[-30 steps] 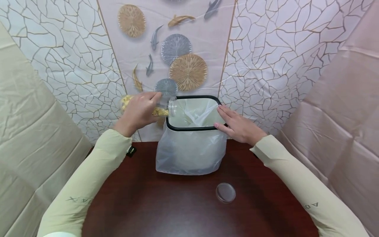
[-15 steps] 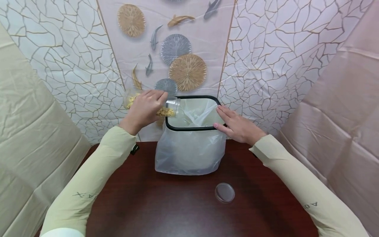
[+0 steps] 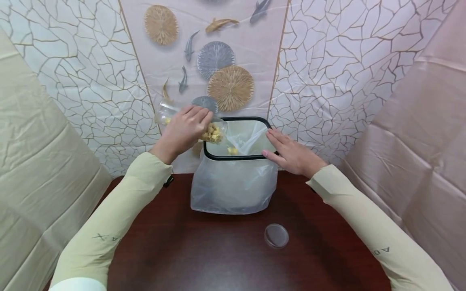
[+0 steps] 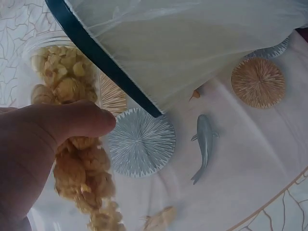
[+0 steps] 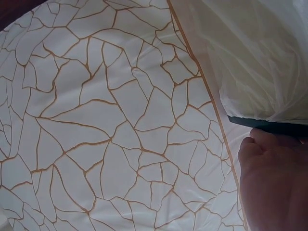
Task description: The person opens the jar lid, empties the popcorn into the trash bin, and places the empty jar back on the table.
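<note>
My left hand (image 3: 183, 131) grips a clear jar (image 3: 166, 110) and holds it tilted, mouth downward, over the left rim of the trash bin. Popcorn (image 3: 213, 134) has gathered at the jar's mouth, and a few yellow pieces (image 3: 232, 151) show inside the bin opening. In the left wrist view the thumb lies across the jar, with popcorn (image 4: 79, 173) along its side. A translucent bag (image 3: 234, 190) lines the bin and hangs over its outside, under a black rim (image 3: 236, 158). My right hand (image 3: 293, 155) rests with extended fingers on the rim's right corner.
A round clear lid (image 3: 276, 236) lies on the dark red table (image 3: 218, 250), in front and to the right of the bin. Patterned cloth (image 3: 320, 89) hangs close behind the bin, and plain beige cloth (image 3: 404, 133) stands at the sides.
The left hand has moved right and tipped the jar further down over the bin. Popcorn has slid to the jar's mouth, and some now shows in the bin. The right hand stays put.
</note>
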{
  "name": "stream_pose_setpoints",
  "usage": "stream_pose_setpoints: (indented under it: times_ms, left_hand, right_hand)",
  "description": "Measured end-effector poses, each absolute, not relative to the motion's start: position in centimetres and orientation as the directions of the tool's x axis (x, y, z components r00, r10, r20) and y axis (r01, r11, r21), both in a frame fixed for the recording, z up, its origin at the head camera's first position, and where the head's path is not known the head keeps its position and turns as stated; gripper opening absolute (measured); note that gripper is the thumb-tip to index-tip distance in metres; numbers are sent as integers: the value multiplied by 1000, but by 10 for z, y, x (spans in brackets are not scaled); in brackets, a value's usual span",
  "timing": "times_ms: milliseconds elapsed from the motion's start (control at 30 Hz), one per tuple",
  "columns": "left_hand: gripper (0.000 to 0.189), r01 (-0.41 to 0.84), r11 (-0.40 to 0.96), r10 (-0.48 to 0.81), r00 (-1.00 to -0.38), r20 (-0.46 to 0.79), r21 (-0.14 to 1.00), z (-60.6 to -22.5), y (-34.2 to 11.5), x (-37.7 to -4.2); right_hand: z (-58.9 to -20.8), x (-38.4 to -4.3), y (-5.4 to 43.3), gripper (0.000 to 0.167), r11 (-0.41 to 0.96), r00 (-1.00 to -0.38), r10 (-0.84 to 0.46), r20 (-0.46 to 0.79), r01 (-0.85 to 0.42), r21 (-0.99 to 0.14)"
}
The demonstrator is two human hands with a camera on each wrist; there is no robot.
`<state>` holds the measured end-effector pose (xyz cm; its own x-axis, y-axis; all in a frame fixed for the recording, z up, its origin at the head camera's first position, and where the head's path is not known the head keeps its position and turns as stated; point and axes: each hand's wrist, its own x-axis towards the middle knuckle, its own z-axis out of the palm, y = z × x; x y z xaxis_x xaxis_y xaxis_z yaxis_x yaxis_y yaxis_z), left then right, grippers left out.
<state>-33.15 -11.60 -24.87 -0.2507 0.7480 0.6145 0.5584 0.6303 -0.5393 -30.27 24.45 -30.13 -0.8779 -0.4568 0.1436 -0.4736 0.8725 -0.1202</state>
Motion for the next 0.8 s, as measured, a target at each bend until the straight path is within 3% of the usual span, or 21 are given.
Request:
stream_pose_setpoints:
  times_ms: [800]
  left_hand:
    - [24, 465, 507, 845, -102, 525, -726, -240, -106, -334]
  right_hand:
    - [-301, -301, 244, 84, 866, -871, -469, 147, -486, -116]
